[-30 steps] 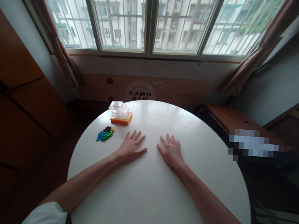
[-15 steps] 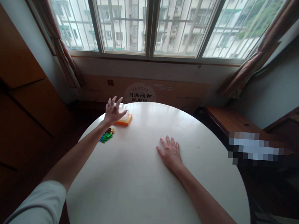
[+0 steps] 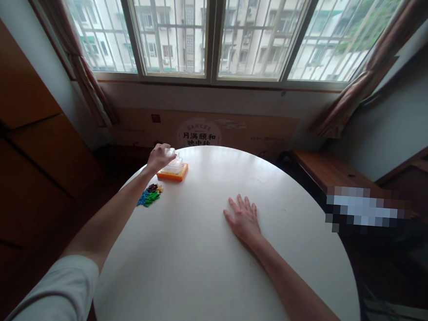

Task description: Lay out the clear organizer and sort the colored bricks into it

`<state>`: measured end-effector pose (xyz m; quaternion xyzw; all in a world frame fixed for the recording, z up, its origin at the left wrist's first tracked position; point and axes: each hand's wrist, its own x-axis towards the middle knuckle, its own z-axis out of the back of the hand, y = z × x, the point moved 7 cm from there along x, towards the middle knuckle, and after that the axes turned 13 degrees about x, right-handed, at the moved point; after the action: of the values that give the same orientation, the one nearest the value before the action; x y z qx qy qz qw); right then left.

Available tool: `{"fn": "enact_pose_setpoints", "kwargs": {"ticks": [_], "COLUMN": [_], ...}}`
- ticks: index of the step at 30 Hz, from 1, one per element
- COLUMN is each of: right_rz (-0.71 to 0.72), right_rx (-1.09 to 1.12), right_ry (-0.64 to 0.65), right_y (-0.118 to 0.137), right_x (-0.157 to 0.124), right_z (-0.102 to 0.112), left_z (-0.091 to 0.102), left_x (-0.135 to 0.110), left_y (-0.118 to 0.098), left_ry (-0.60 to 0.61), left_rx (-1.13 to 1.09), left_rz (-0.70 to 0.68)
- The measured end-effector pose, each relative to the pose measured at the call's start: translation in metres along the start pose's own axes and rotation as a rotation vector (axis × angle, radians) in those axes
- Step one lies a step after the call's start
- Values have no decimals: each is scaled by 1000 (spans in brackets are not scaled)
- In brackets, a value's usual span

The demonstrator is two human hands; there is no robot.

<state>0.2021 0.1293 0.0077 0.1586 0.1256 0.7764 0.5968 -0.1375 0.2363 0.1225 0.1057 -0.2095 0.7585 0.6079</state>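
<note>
At the far left of the table my left hand [image 3: 159, 157] has its fingers closed on the upper part of a clear plastic box [image 3: 175, 165]. The box rests on a flat orange box [image 3: 172, 176]. Just nearer to me, beside my left forearm, lies a pile of small coloured pieces [image 3: 149, 196] in blue, green, dark brown and yellow; they are too small to name exactly. My right hand [image 3: 243, 219] lies palm down on the white table, fingers spread, holding nothing.
The round white table [image 3: 206, 267] has its far edge near a printed cardboard panel [image 3: 252, 131] below the barred window. A wooden bench [image 3: 330, 176] stands at the right, with a blurred-out patch over it. Wooden cabinets [image 3: 23, 166] are on the left.
My left hand has gone from spread fingers above the clear plastic box to fingers closed on its top. More of the coloured pile shows. My right hand stays in place.
</note>
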Motion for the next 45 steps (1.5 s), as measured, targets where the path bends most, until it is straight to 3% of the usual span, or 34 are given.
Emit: {"fn": "enact_pose_setpoints", "kwargs": {"ticks": [7,11,15,19,25,27,30,33,36,41,45], "right_rz": [11,36,95,101,104,108,121,129,129,121,117], "right_rx": [25,45,69,81,90,92,95,91,89,84,78], "right_ry": [-16,-42,-37,-33,-34,-34,-37,-43,-43,-38,-34], "right_y": [-2,3,13,16,14,13,12,11,12,13,13], "right_x": [0,-2,-4,-4,-3,-3,-2,-2,-2,-2,-2], "right_z": [-1,0,-2,-2,-2,-3,-3,-3,-3,-3,-2], "left_z": [-4,-7,-39,-60,-62,-61,-53,-39,-29,-28,-36], "left_x": [4,10,0,-14,-11,-10,-12,-28,-65,-139,-157], "left_y": [3,33,61,59,46,50,64,82,96,94,80], "left_ry": [39,-34,161,306,318,321,228,87,29,168,223], "left_rx": [-45,-343,-628,-795,-762,-729,-714,-692,-577,-97,103], "left_rz": [8,177,431,536,580,607,617,537,363,-82,-223]}}
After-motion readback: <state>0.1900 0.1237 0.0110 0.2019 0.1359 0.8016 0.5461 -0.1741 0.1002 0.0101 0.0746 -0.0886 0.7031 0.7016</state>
